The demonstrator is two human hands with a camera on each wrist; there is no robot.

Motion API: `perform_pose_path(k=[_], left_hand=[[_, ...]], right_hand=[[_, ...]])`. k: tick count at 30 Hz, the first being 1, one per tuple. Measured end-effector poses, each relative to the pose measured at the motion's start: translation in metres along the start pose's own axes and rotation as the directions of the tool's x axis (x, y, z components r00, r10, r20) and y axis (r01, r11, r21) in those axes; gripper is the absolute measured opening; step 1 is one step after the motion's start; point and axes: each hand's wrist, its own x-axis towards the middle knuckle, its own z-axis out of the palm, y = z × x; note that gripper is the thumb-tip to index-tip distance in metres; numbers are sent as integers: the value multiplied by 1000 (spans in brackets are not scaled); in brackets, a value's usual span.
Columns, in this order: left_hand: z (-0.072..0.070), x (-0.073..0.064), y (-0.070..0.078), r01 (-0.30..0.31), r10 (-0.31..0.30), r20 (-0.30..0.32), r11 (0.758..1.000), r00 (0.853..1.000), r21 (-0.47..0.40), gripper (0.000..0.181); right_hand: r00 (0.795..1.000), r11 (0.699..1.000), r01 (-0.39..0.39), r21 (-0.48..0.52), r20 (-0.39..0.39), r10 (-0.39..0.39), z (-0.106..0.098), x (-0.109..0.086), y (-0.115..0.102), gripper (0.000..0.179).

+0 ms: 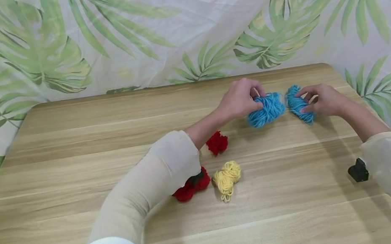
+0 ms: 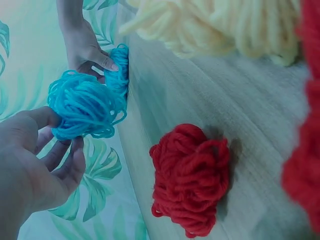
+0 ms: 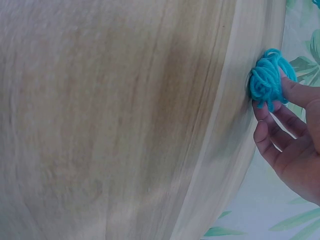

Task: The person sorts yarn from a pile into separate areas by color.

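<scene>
Between the thumb and fingers of my left hand [image 1: 239, 100] is a bundle of blue yarn [image 1: 271, 110]. The left wrist view shows this blue yarn [image 2: 85, 105] raised off the table, loose loops sticking out at its side. My right hand [image 1: 325, 99] pinches a second, slimmer blue yarn bundle [image 1: 296, 105] just to the right of the first. In the right wrist view that slimmer bundle [image 3: 267, 80] is close against the tabletop, the thumb on one side and fingertips below. The two blue bundles are side by side near the far right of the table.
On the wooden table [image 1: 292, 226] lie a small red yarn bundle [image 1: 217, 143], a yellow one [image 1: 227, 178] and a red one with a dark middle [image 1: 192, 186], partly hidden by my left sleeve. A small black object [image 1: 358, 171] is beside my right sleeve. Leaf-print cloth [image 1: 179, 22] hangs behind.
</scene>
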Motion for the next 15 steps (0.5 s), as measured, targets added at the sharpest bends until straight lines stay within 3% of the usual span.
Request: perform_pose_path(k=[6,15], left_hand=[[4,7,2,31,-32,27,999,999,6,11],[11,16,0,85,-85,19,996,996,11,11]], right_hand=[[1000,1000,-7,-5,-3,7,1,0,0,44],[1000,1000,-14,-9,-5,13,1,0,-2,45]])
